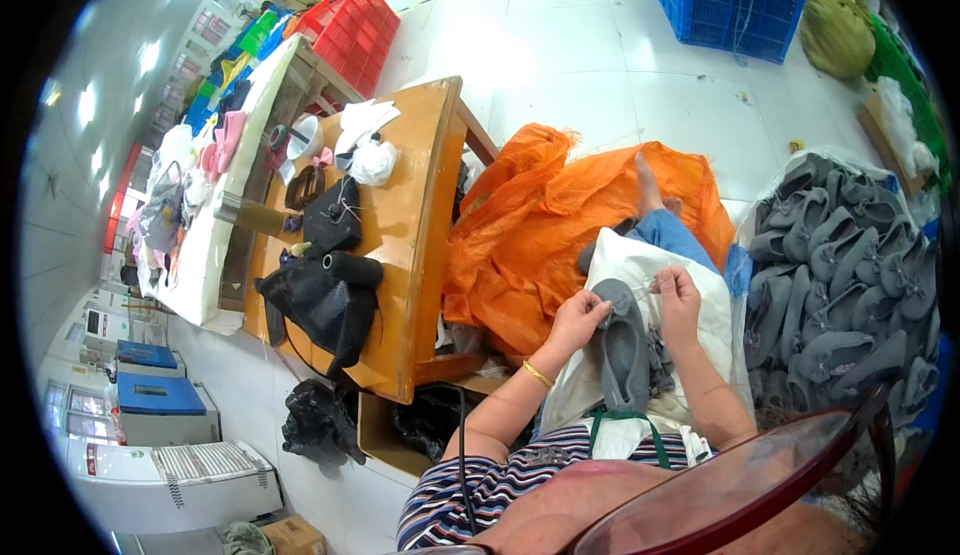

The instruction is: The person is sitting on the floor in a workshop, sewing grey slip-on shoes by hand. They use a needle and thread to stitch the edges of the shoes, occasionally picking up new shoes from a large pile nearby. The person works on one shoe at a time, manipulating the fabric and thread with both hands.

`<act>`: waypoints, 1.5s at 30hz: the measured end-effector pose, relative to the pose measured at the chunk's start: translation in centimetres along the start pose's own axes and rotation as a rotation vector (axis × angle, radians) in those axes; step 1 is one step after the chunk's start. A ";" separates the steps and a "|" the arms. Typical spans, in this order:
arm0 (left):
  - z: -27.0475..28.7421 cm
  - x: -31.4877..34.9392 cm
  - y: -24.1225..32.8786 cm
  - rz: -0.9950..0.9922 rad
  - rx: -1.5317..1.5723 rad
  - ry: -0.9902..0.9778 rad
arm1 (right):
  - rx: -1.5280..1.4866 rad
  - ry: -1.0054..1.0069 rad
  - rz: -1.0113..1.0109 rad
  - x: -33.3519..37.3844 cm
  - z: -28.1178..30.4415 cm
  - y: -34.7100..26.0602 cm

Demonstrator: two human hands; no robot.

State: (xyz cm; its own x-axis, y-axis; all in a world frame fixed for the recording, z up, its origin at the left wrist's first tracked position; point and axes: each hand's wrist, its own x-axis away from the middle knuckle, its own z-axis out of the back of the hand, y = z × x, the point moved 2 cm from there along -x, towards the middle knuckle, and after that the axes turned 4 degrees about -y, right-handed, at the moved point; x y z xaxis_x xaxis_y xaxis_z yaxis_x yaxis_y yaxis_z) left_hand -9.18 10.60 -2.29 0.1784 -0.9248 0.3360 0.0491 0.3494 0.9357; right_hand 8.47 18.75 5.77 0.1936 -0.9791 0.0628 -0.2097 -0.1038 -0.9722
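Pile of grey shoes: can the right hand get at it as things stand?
Probably yes: the pile is on the same side as the right hand and nothing tall seems between them, but that hand looks busy beside the lap shoe.

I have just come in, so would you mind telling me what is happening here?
A seated person has a grey slip-on shoe on a white cloth over their lap. The left hand has its fingertips at the toe; the right hand is pinched together just right of it, perhaps on a thread too fine to be sure of. More grey shoes are heaped to the person's right.
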 end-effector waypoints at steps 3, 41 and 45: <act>0.0 0.0 0.9 -0.027 -0.066 0.002 | -0.556 -0.015 -0.237 1.2 -1.8 0.4; 0.7 0.4 2.5 -0.115 -0.132 0.090 | -0.386 -0.095 -0.274 7.3 -1.4 1.2; 0.8 -0.4 1.8 -0.161 -0.154 0.098 | -0.391 -0.074 -0.294 7.1 -1.3 1.1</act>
State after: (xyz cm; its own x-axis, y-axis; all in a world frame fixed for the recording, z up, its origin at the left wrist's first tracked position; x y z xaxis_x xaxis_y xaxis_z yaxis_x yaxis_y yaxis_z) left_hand -9.96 11.47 -0.65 0.2501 -0.9540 0.1652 0.2320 0.2247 0.9464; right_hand 8.38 11.48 5.43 0.3629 -0.8850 0.2916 -0.4776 -0.4454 -0.7573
